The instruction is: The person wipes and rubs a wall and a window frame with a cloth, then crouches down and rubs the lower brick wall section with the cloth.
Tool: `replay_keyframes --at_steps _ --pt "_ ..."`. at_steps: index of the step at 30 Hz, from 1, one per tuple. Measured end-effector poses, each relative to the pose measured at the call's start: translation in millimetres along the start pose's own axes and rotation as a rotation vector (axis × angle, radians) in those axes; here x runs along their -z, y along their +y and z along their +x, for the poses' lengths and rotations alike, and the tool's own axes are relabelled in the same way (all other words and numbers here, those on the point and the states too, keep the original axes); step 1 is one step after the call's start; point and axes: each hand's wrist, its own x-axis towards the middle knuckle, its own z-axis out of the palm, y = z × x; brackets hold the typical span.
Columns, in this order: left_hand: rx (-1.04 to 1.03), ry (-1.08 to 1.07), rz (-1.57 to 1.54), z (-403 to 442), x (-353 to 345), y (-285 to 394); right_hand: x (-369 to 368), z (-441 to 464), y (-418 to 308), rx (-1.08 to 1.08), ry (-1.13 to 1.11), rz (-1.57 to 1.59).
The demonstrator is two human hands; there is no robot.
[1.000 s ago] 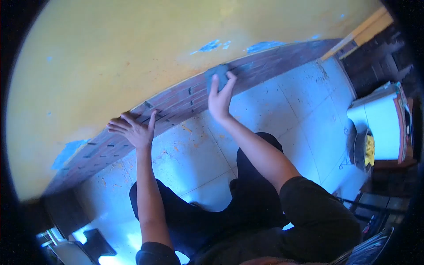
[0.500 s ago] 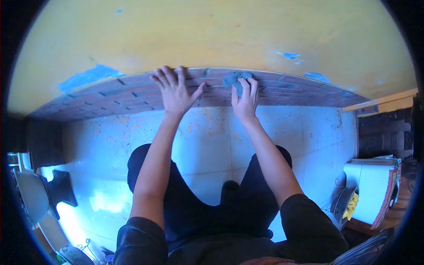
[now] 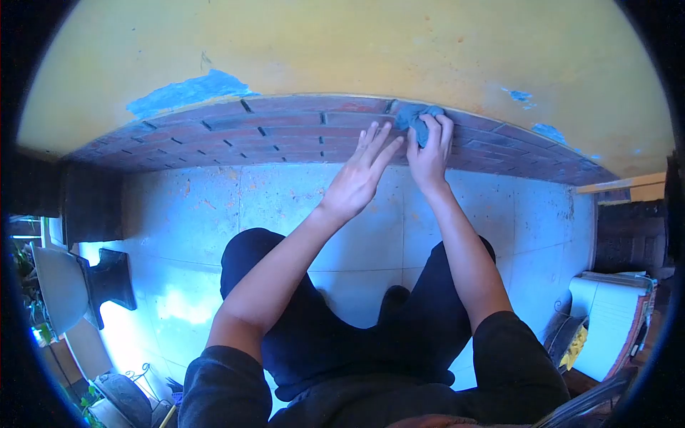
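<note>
A bunched grey-blue cloth [image 3: 421, 123] is pressed against the red brick-patterned strip [image 3: 285, 128] low on the wall, near its upper edge. My right hand [image 3: 430, 153] has its fingers bent around this cloth. To its left, my left hand [image 3: 360, 172] is held in front of the strip with fingers stretched out and nothing in it. Its fingertips are near the cloth; whether they touch the bricks I cannot tell.
Above the bricks the yellow wall [image 3: 321, 50] has blue bare patches [image 3: 193, 93]. Pale floor tiles [image 3: 193, 235] carry small debris. At right are a white box [image 3: 606, 314] and yellow items [image 3: 575, 346]; a dark stand [image 3: 113, 278] is at left.
My left hand has come off its earlier spot on the wall and moved right, toward my right hand. The cloth and my right hand have shifted slightly, and the view has turned.
</note>
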Motion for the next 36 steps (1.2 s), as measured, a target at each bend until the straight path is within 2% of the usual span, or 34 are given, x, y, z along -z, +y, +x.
replay_keyframes --at_steps 8,14,20,28,31,36 --pt "0.221 -0.159 -0.046 -14.4 8.4 -20.4 -4.3 5.5 -24.4 0.03 -0.044 0.085" --pt "0.126 -0.041 -0.099 -20.0 1.8 -39.8 -13.0 8.1 -44.1 0.096 -0.086 0.099" --pt "0.224 -0.037 -0.271 -18.6 3.9 -40.9 -19.3 4.7 -52.4 0.065 -0.115 0.117" --pt "0.26 -0.038 -0.323 -13.8 -1.1 -44.8 -21.7 -1.2 -56.7 -0.023 -0.198 0.158" --pt "0.232 0.028 -0.292 -11.5 -4.2 -45.9 -19.8 -0.6 -57.5 -0.043 -0.215 0.18" --pt "0.338 0.046 -0.033 -7.8 -10.4 -46.1 -22.2 -1.3 -53.9 -0.021 -0.197 0.206"
